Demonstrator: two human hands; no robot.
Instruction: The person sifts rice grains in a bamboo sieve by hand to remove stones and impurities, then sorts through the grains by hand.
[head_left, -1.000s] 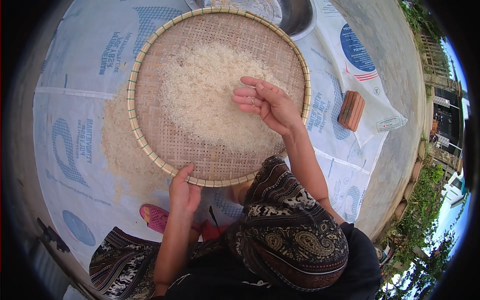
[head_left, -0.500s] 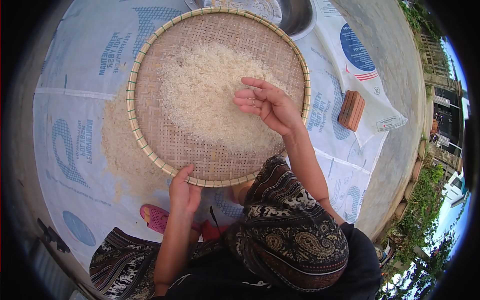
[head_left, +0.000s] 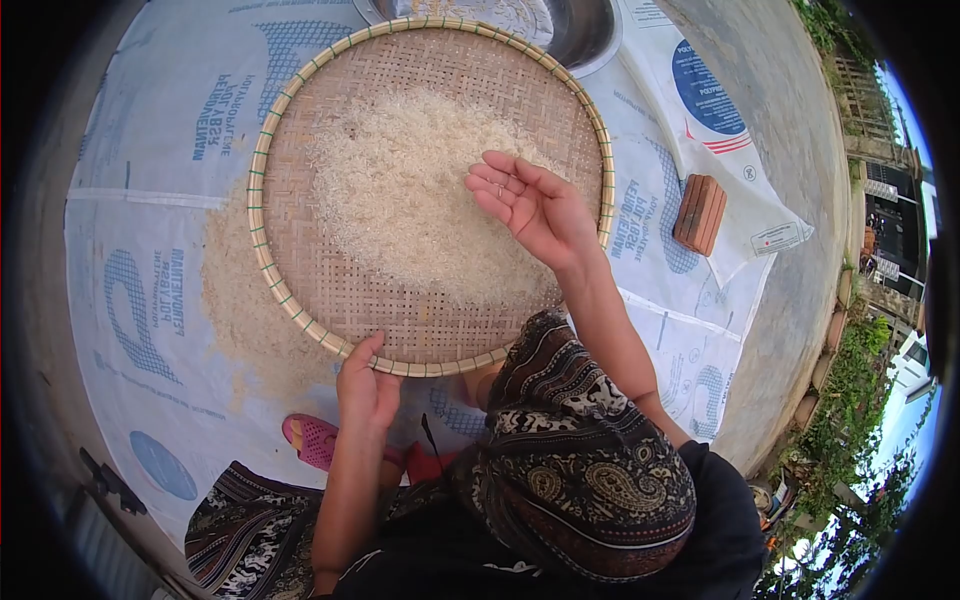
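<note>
A round woven bamboo winnowing tray [head_left: 400, 345] sits tilted before me, its rim bound with green ties. Pale rice grains [head_left: 410, 190] lie heaped across its middle. At the near edge, my left hand [head_left: 368, 388] grips the rim, thumb on top and fingers underneath. Over the right part of the rice, my right hand [head_left: 535, 210] is raised with its palm turned up. Its fingers are stretched out and slightly curved, and no clear handful shows in them.
Printed plastic sacking [head_left: 130, 240] covers the ground, with husks or grains [head_left: 235, 310] scattered left of the tray. A metal basin [head_left: 590, 40] stands behind it. A reddish brick [head_left: 700, 215] weighs on the sacking at right. A pink sandal [head_left: 315, 440] is near my left arm.
My right hand has turned its palm further upward and its fingers have shifted slightly. The tray has moved a little to the left in view, with my left hand still on its rim.
</note>
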